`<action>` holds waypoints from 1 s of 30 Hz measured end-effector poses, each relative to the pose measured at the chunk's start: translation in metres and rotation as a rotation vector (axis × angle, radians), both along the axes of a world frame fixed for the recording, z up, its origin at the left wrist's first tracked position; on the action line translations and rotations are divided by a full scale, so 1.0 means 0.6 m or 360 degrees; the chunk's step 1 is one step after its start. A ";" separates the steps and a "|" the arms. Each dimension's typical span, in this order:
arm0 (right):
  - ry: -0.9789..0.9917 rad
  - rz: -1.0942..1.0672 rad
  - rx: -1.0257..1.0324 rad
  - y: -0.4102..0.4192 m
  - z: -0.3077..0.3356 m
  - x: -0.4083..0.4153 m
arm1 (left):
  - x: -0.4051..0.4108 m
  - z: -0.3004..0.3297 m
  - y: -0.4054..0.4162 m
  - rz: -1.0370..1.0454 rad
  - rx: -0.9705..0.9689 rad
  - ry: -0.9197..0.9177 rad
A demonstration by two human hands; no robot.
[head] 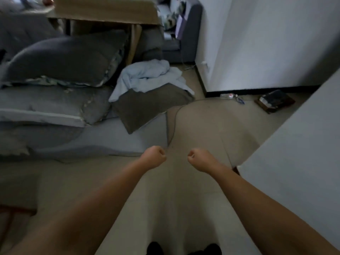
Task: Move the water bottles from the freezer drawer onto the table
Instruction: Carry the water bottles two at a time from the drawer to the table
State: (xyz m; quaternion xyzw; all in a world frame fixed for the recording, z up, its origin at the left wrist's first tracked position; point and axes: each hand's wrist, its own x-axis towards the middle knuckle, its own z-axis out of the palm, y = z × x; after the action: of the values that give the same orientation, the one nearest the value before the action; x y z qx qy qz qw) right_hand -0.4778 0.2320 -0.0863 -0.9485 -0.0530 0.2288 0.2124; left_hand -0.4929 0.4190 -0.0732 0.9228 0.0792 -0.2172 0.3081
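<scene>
a: two fists are all that is offered to the job so far. no freezer drawer is to be seen, and none of the drawer's water bottles either; where they are cannot be told from this view. the table (103, 13) is well ahead, at the top of the view, beyond the bed (77, 129).

b: so the step in hand is judged to be a walk or a turn, with nothing carried yet?

a: that is the judgement. it would be done well if the freezer were found first and the gaze lifted from the floor (198, 126). a clear path should be kept too: a thin cable (173, 118) is trailed across the floor just past the hands, and a heap of pale cloth (147, 74) and a brown cushion (147, 105) hang off the bed's near corner.

b: and the white surface on the right?

a: a pale panel (294, 162) is stood close to the right forearm. whether it belongs to the freezer cannot be said.

b: the arms themselves?

a: both forearms are stretched forward and low, bare, drawn towards each other. the left hand (153, 157) is clenched with the knuckles turned inward, and nothing is held in it. the right hand (199, 159) is clenched likewise, empty, near the left but not touching it.

b: anything small worth noting?

a: one clear bottle (228, 96) is lying on the floor against the far wall, beside a dark book (274, 103). it is not taken to be part of the task.
</scene>
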 end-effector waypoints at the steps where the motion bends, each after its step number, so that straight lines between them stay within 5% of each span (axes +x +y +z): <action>1: 0.0004 0.0040 -0.0003 0.036 -0.004 0.005 | -0.005 0.001 0.035 0.0059 -0.0011 -0.0003; 22: -0.0028 0.2015 -0.0153 0.898 0.023 0.067 | -0.229 0.005 0.675 0.1957 -0.0125 -0.0135; 30: -0.0008 0.2761 -0.0165 1.123 -0.001 -0.142 | -0.419 -0.006 0.720 0.2750 -0.0113 -0.0093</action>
State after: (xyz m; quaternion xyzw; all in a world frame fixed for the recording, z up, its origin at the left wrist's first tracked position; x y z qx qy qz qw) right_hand -0.5632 0.9060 -0.0869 -0.5823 -0.7473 0.3098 -0.0806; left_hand -0.7445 0.8511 -0.0769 0.5342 0.7381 0.1146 0.3959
